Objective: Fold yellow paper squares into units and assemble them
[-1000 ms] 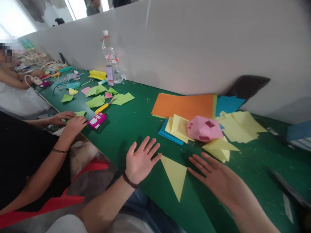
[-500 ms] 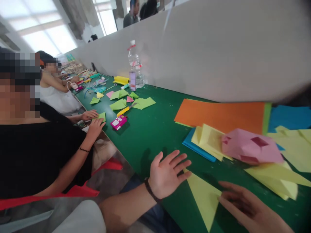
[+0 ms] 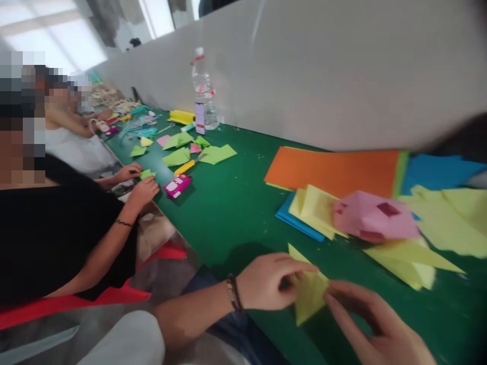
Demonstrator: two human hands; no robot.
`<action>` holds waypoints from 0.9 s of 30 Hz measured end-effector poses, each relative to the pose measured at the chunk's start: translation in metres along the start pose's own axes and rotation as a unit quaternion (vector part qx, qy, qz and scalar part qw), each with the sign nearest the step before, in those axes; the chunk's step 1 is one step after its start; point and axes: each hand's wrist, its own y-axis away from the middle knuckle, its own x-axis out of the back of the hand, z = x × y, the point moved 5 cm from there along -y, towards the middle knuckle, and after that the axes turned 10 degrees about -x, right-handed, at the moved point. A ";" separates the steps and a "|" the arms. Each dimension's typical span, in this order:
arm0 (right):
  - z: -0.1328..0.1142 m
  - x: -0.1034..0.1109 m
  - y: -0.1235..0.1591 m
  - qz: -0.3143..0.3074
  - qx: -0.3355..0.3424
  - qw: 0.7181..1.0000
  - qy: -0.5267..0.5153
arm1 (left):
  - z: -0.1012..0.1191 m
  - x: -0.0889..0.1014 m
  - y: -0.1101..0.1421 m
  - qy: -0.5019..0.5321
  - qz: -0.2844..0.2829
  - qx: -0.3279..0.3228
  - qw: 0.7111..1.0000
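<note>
Between my hands is a folded piece of yellow paper (image 3: 310, 299), roughly triangular and tilted above the green table (image 3: 243, 203). My left hand (image 3: 268, 281), with a dark bracelet at the wrist, pinches its upper left part. At its right corner, my right hand (image 3: 376, 314) grips it between thumb and forefinger. Just beyond lie more folded yellow papers (image 3: 314, 205) on a blue folded paper (image 3: 294, 215). Beside them sits a pink folded paper shape (image 3: 375, 215) with dark openings, and another yellow folded piece (image 3: 409, 261) lies in front of it.
Orange paper (image 3: 335, 170) and blue paper (image 3: 437, 172) lie toward the grey partition (image 3: 342, 76). A plastic bottle (image 3: 203, 86) stands behind a phone (image 3: 200, 119). A yellow-handled cutter (image 3: 185, 167) lies near a magenta box (image 3: 177, 186). On the left, a co-worker's hands (image 3: 144, 190) hold green paper.
My left hand was spread open above the table and is now closed on the yellow paper. The paper has risen and turned between my hands. The whole view has shifted slightly.
</note>
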 end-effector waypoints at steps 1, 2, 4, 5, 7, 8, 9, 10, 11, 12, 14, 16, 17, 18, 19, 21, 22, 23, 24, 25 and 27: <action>-0.008 0.000 -0.001 -0.013 0.018 1.000 -0.012 | 0.001 0.002 0.000 0.001 0.010 -0.004 1.000; -0.013 0.000 -0.002 -0.022 0.031 0.999 -0.014 | 0.002 0.004 0.000 0.004 0.011 -0.011 1.000; -0.019 -0.002 -0.004 -0.036 0.047 0.998 -0.007 | 0.003 0.006 -0.003 0.009 -0.005 -0.019 1.000; -0.020 -0.003 -0.004 -0.043 0.056 0.998 -0.001 | 0.002 0.006 -0.005 0.008 -0.025 -0.019 0.999; -0.020 -0.006 -0.003 -0.063 0.072 0.995 0.008 | 0.000 0.004 -0.008 0.006 -0.055 -0.014 0.998; -0.020 -0.007 -0.002 -0.074 0.080 0.994 0.009 | -0.002 0.003 -0.010 0.009 -0.065 -0.006 0.998; -0.021 -0.009 -0.001 -0.085 0.087 0.992 0.009 | -0.003 0.002 -0.011 0.011 -0.070 -0.001 0.997; -0.022 -0.010 0.000 -0.095 0.095 0.991 0.010 | -0.004 0.002 -0.011 0.012 -0.070 0.004 0.997; -0.023 -0.010 0.001 -0.100 0.104 0.989 0.012 | -0.004 0.003 -0.010 0.013 -0.062 0.007 0.998; -0.025 -0.010 0.001 -0.101 0.115 0.988 0.015 | -0.004 0.004 -0.010 0.013 -0.049 0.008 0.999; -0.028 -0.009 0.000 -0.086 0.145 0.985 0.025 | -0.004 0.010 -0.006 0.019 -0.007 0.011 1.000; -0.031 -0.007 -0.001 -0.072 0.188 0.978 0.045 | -0.004 0.018 -0.002 0.053 0.049 0.023 0.997; -0.033 -0.008 0.000 -0.073 0.212 0.973 0.060 | -0.005 0.022 0.000 0.082 0.076 0.033 0.993; -0.034 -0.009 0.000 -0.077 0.235 0.966 0.077 | -0.006 0.025 0.003 0.114 0.098 0.047 0.988; -0.034 -0.010 0.001 -0.083 0.256 0.958 0.095 | -0.007 0.028 0.004 0.145 0.114 0.063 0.981; -0.034 -0.010 0.002 -0.086 0.289 0.945 0.125 | -0.010 0.031 0.007 0.180 0.118 0.091 0.972; -0.034 -0.010 0.002 -0.084 0.303 0.940 0.134 | -0.010 0.032 0.008 0.179 0.108 0.096 0.973; -0.034 -0.009 0.002 -0.081 0.314 0.935 0.141 | -0.010 0.032 0.009 0.161 0.091 0.092 0.978; -0.035 -0.007 0.001 -0.080 0.324 0.931 0.146 | -0.009 0.033 0.009 0.126 0.068 0.080 0.986; -0.035 -0.006 0.000 -0.081 0.330 0.929 0.150 | -0.008 0.033 0.010 0.076 0.042 0.060 0.994; -0.033 -0.003 -0.003 -0.089 0.326 0.928 0.157 | -0.006 0.032 0.011 -0.039 -0.008 0.014 0.999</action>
